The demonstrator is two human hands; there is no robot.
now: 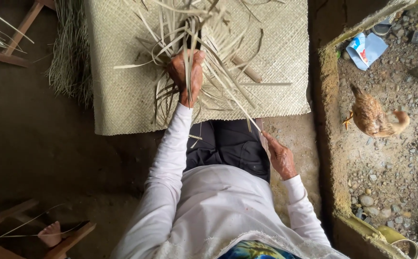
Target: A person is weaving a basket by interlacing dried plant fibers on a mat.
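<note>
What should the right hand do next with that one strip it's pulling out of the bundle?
Probably keep drawing the strip back until it slips free: the right hand pinches its near end while the left hand grips the leaf bundle over the woven mat.

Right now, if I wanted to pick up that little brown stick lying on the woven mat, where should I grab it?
Probably take the brown stick around its bare lower right end, coming from the right edge of the woven mat. It lies flat and slanted, and loose leaf strips cross its upper left end, so that end is tangled. The left hand already clutches those strips nearby.
</note>
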